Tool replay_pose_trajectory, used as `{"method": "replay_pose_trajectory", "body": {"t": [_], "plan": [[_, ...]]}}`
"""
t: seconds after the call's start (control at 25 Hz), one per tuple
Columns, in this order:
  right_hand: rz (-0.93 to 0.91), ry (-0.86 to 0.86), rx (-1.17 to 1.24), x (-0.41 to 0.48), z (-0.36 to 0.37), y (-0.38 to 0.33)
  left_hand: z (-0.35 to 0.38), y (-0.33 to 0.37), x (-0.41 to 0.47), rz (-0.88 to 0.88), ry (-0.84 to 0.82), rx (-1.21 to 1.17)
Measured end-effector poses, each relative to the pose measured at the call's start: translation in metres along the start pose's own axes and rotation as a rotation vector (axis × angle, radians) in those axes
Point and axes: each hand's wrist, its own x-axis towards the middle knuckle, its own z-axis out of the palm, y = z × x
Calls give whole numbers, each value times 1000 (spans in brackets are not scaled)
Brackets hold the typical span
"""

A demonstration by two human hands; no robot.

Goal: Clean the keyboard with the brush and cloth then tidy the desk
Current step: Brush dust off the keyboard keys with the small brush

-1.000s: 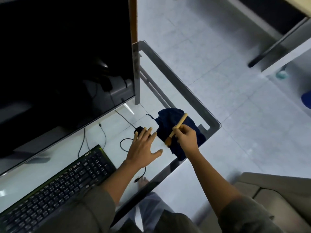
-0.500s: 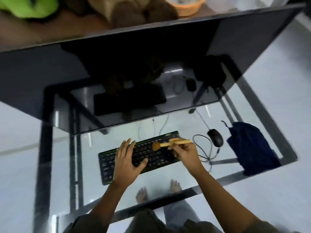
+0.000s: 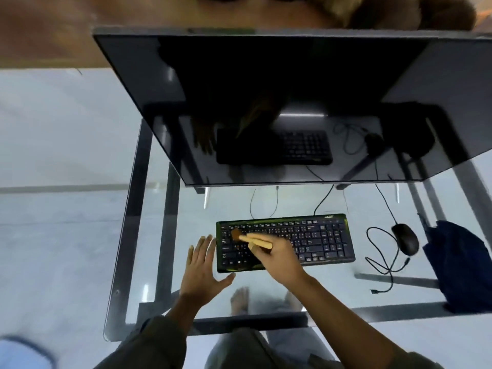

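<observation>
Wooden brush (image 3: 255, 241) (blurred, perhaps round-tipped) over keyboard (image 3: 319, 239)

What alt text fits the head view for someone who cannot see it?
The right hand grips a wooden brush, bristles on the left end of the black keyboard; the left hand is open beside that end. A mouse and a dark blue cloth lie right of it on the glass desk.

Right hand (image 3: 278, 259) holds brush (image 3: 251, 239) over keyboard (image 3: 319, 241), left hand (image 3: 202, 267) spread beside
</observation>
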Motion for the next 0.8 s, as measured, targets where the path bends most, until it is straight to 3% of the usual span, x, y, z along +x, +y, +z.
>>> {"method": "replay_pose_trajectory", "body": {"t": [0.16, 0.28, 0.8], "plan": [[-8, -120, -155, 4, 12, -7, 4, 0, 2, -5, -9, 57], [-19, -44, -209, 9, 14, -11, 5, -1, 2, -12, -1, 39], [-32, -73, -464, 43, 32, -33, 6, -3, 3, -22, -11, 36]]}}
